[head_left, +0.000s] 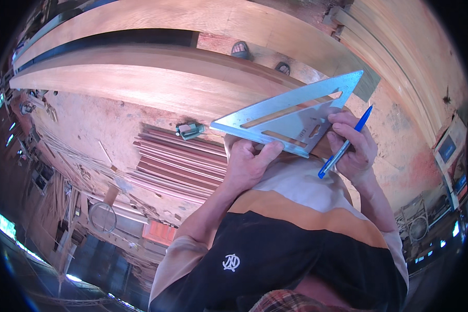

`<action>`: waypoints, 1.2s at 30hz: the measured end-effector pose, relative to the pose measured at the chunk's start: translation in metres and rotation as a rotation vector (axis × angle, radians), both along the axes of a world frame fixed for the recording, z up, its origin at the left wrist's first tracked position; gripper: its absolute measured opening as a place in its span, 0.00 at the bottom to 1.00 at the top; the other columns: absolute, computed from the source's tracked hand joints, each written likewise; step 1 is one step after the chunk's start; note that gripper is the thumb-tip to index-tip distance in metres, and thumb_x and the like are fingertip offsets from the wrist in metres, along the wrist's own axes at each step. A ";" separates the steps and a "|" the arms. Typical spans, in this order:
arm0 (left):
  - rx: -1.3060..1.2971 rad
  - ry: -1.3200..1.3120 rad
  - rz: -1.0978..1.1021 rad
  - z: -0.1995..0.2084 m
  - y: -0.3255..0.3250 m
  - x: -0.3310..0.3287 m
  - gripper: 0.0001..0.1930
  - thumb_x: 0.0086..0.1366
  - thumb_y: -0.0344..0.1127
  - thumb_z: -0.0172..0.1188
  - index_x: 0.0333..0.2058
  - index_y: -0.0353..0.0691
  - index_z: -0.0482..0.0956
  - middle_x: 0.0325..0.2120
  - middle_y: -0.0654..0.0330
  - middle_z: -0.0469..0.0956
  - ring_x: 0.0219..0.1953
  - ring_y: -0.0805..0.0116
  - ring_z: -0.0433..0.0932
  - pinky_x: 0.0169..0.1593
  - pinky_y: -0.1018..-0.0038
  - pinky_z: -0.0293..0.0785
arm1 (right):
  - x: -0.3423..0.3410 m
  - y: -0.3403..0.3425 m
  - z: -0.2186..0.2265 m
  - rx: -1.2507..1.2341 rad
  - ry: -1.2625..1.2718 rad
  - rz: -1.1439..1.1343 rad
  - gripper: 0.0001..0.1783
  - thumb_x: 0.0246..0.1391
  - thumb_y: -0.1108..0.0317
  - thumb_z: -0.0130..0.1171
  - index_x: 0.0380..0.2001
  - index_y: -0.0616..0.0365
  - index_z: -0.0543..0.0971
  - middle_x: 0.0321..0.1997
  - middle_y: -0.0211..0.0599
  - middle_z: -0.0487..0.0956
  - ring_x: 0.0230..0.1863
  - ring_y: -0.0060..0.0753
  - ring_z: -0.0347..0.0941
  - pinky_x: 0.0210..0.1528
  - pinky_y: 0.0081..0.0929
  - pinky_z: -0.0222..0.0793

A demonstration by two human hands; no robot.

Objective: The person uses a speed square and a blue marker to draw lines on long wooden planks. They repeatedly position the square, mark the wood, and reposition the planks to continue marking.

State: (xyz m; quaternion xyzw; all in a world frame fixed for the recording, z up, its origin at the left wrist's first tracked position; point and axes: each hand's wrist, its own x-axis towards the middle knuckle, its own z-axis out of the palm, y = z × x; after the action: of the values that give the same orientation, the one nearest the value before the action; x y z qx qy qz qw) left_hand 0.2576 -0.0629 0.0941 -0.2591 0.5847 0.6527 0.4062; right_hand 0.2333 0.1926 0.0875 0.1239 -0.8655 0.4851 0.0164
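Note:
A silver triangular speed square [291, 115] lies across the end part of a long pale wooden board [135, 86] in front of me. My left hand [248, 160] is closed at the square's near edge, thumb pressed on its lip; the other fingers are mostly hidden beneath. My right hand [358, 143] holds a blue pen [347, 141] between its fingers, with the pen slanting up to the right. Its fingertips are beside the square's right edge, and I cannot tell whether they touch it. The square covers much of the board's right end.
Another long board [213, 18] runs beyond, with a person's sandalled foot [240, 50] between the two. Stacked reddish wood strips [182, 161] lie on the floor at left, beside a green tool [190, 130]. More long planks [395, 67] stand at far right.

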 end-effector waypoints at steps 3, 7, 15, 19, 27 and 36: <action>-0.011 0.074 -0.030 -0.001 0.003 0.002 0.12 0.71 0.34 0.64 0.46 0.30 0.83 0.38 0.61 0.84 0.39 0.77 0.79 0.45 0.75 0.76 | 0.004 0.006 0.000 0.028 -0.021 -0.022 0.20 0.50 0.82 0.70 0.46 0.58 0.79 0.44 0.48 0.85 0.45 0.49 0.84 0.45 0.36 0.82; -0.028 0.063 0.038 -0.002 0.006 0.004 0.13 0.71 0.34 0.63 0.48 0.30 0.82 0.40 0.60 0.84 0.41 0.75 0.80 0.46 0.75 0.76 | 0.004 0.007 -0.002 -0.012 -0.001 -0.017 0.20 0.50 0.82 0.71 0.46 0.58 0.78 0.44 0.49 0.85 0.45 0.49 0.84 0.43 0.36 0.82; 0.006 0.097 0.096 -0.002 0.003 0.005 0.14 0.72 0.34 0.62 0.50 0.30 0.81 0.41 0.59 0.84 0.42 0.75 0.80 0.48 0.74 0.76 | -0.003 0.003 -0.003 -0.039 0.044 0.007 0.21 0.49 0.82 0.71 0.46 0.58 0.78 0.44 0.48 0.85 0.42 0.48 0.85 0.40 0.34 0.83; 0.017 0.063 0.093 -0.003 0.002 0.005 0.15 0.70 0.32 0.63 0.51 0.30 0.80 0.43 0.57 0.84 0.46 0.73 0.80 0.52 0.73 0.75 | -0.001 0.002 -0.005 -0.041 0.053 -0.004 0.21 0.48 0.82 0.71 0.46 0.58 0.78 0.43 0.48 0.85 0.42 0.47 0.85 0.40 0.33 0.83; 0.010 0.071 0.134 -0.002 0.004 0.006 0.14 0.70 0.33 0.64 0.50 0.30 0.81 0.43 0.58 0.84 0.44 0.73 0.80 0.50 0.73 0.76 | -0.010 0.013 0.007 0.018 0.046 0.039 0.17 0.58 0.72 0.67 0.51 0.59 0.80 0.45 0.50 0.85 0.46 0.48 0.83 0.45 0.39 0.81; -0.044 0.218 0.098 -0.007 0.012 0.002 0.16 0.72 0.39 0.63 0.46 0.29 0.82 0.36 0.60 0.83 0.39 0.74 0.80 0.46 0.74 0.77 | -0.087 -0.022 0.026 -0.029 -0.152 0.319 0.09 0.61 0.65 0.62 0.42 0.54 0.84 0.38 0.37 0.83 0.46 0.40 0.80 0.72 0.53 0.56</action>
State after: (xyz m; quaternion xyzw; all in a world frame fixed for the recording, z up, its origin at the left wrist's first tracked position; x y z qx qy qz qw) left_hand 0.2594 -0.0512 0.0871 -0.2235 0.6261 0.6832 0.3022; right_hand 0.1459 0.1708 0.1135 0.2225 -0.8264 0.5020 -0.1248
